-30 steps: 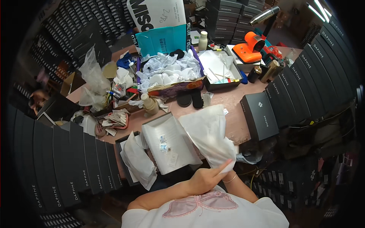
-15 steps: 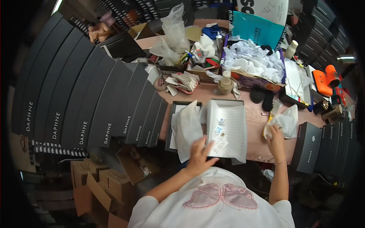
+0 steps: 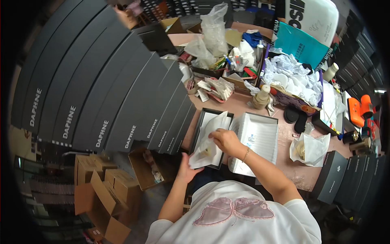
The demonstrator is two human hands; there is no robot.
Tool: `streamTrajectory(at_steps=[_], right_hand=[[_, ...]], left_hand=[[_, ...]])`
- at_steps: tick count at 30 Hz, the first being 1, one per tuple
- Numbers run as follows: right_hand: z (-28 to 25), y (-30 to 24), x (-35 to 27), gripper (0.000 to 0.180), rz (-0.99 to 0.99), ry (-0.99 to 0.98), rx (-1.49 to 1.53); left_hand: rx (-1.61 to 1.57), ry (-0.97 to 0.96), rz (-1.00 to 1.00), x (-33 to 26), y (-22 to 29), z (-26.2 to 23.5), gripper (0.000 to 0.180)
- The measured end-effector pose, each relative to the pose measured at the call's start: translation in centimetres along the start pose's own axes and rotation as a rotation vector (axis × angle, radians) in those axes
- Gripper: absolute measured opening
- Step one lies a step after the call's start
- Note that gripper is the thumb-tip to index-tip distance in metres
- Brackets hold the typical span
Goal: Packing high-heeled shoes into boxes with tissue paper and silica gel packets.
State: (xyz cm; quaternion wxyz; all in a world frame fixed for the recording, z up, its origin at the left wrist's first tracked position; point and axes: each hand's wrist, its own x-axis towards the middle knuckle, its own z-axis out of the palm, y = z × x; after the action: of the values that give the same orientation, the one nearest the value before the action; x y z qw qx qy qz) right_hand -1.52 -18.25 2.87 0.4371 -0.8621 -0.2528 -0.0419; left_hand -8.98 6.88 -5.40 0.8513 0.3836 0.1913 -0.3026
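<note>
A dark shoe box part [image 3: 222, 162] lies on the pink table with a wrapped white tissue-paper packet [image 3: 215, 122] slanting over it. My right hand [image 3: 228, 142] reaches across to the left, its fingers closed on the packet's paper. At the packet's near end is my left hand [image 3: 187, 168], thumb and fingers apart, touching the paper's lower edge. Beside it stands an open shoe box [image 3: 264, 122] lined with ribbed white paper, with small packets inside, partly covered by my right forearm. A second item in crumpled white paper [image 3: 315, 146] rests farther right, touched by neither hand.
Tall stacks of dark shoe boxes [image 3: 93, 89] rise at the left; more boxes [image 3: 331, 177] stand right. Behind are a bin of crumpled white paper [image 3: 292, 77], a beige bottle [image 3: 262, 97], and a tray of small slips [image 3: 219, 89]. Open cartons [image 3: 109, 195] sit lower left.
My right hand has left the paper-wrapped item at the right and crossed to the left packet. My left hand has shifted to that packet's near end. The whole view has turned.
</note>
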Motion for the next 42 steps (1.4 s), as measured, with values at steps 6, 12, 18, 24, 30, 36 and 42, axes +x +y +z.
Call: streamTrajectory(at_steps=[6, 12, 18, 24, 30, 36, 42], right_hand=[[1.1, -4.2, -2.6, 0.015, -0.105, -0.252, 0.191], [-0.6, -1.6, -14.1, 0.03, 0.721, -0.096, 1.087], [-3.1, 0.8, -20.0, 0.068, 0.641, 0.809, 1.786], [-8.6, -1.1, -32.0, 0.05, 0.496, 1.149, 1.426], [-8.4, -5.3, -29.2, 0.059, 0.534, 1.189, 1.34], [-2.7, 3.0, -20.5, 0.041, 0.76, 0.545, 0.922], [4.4, 9.6, -16.8, 0.052, 0.773, -0.101, -0.175]], left_hand=[[-0.831, -0.368, -0.127, 5.2, -5.3, -4.1, 0.045], [0.239, 0.051, 0.32, -2.1, -0.7, 11.9, 0.058], [1.173, -0.664, 0.181, -0.6, -6.3, 20.3, 0.074], [2.031, -0.728, 0.687, 14.4, -10.6, 17.2, 0.03], [2.028, -0.844, 0.358, 22.0, -11.7, 17.1, 0.016], [1.52, -0.363, 0.676, 19.6, -4.8, 19.3, 0.018], [1.461, -0.202, -0.278, 6.4, -4.0, 8.9, 0.037]])
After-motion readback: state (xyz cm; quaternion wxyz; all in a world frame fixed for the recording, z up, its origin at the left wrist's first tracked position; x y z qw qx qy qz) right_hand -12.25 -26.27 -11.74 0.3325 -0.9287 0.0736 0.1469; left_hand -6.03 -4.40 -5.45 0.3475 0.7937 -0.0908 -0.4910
